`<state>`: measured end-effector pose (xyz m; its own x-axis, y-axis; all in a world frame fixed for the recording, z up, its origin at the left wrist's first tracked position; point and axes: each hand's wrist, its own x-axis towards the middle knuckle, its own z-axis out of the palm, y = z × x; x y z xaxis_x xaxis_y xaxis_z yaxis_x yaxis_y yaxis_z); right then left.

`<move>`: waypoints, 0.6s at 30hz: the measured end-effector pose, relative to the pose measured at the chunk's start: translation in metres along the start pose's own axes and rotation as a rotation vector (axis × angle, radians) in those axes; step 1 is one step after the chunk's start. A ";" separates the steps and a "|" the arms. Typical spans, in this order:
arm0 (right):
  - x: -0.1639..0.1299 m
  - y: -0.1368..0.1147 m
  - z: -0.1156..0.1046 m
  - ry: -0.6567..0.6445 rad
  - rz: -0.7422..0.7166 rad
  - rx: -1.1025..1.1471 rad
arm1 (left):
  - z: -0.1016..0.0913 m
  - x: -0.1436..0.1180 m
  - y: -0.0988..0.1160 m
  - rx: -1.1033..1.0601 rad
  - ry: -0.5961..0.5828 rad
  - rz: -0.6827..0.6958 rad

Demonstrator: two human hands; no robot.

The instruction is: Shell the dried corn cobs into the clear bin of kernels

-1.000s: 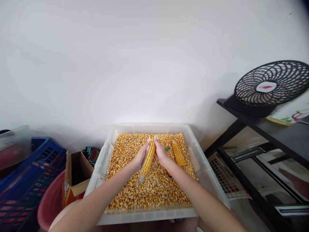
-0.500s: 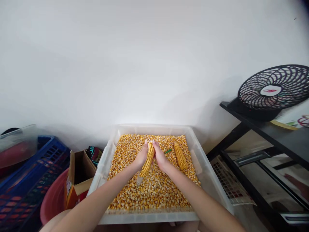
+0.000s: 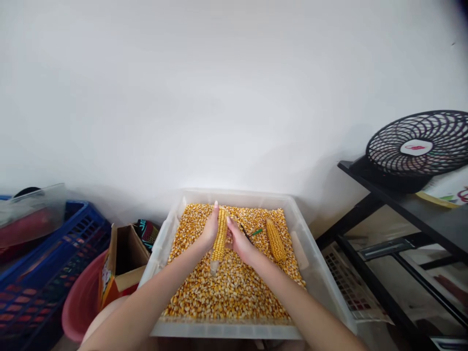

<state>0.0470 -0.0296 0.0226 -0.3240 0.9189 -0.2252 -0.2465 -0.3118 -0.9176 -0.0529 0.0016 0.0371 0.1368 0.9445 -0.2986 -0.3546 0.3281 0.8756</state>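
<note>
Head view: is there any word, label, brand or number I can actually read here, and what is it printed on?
None can be read.
Fan: red mark on its white hub badge, too small to read.
Cardboard box: print on its front flap, too blurred to read.
Dark packet behind the box: coloured lettering, illegible.
Paper under the fan: only red and green strokes show.
Held corn cob and clear bin: no print.

- My clear plastic bin point(image 3: 314, 273) carries a bed of loose corn kernels point(image 3: 226, 292).
- On the kernels lie a whole corn cob point(image 3: 275, 239) and a green-handled tool point(image 3: 253, 233), just left of that cob.
- Right of the bin, a black shelf point(image 3: 413, 204) carries a black fan point(image 3: 417, 146) and a printed sheet point(image 3: 446, 192).
</note>
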 end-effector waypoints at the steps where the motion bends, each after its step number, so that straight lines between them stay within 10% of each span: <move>1: -0.003 0.001 0.002 -0.063 0.018 0.024 | -0.002 0.002 0.004 -0.018 0.022 0.006; 6: -0.012 0.014 0.009 -0.285 0.141 0.009 | -0.007 0.002 0.011 -0.090 0.112 -0.026; 18: -0.010 0.020 0.021 -0.012 0.152 -0.016 | 0.000 -0.008 0.003 0.202 0.219 0.248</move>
<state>0.0262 -0.0503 0.0135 -0.3677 0.8582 -0.3582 -0.1789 -0.4433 -0.8783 -0.0552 -0.0045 0.0418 -0.1394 0.9826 -0.1230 -0.1601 0.1002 0.9820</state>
